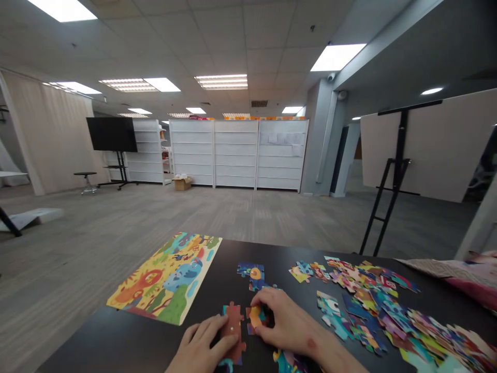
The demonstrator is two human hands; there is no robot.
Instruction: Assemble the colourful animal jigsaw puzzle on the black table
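My left hand (207, 339) rests with its fingers spread, the index finger and thumb on a reddish-brown joined puzzle strip (234, 324). My right hand (285, 321) pinches an orange and dark puzzle piece (254, 317) between thumb and fingers. A narrow gap separates this piece from the strip. Just beyond my right hand lie a few joined blue puzzle pieces (256, 274) with an orange figure. Part of a colourful puzzle cluster (285, 360) shows below my right wrist.
A yellow illustrated animal sheet (166, 280) lies at the left of the black table (279, 254). Loose puzzle pieces (373, 300) are heaped along the right side. Patterned fabric (466, 274) sits at the right edge. Beyond the table stands a black easel-like stand (392, 181).
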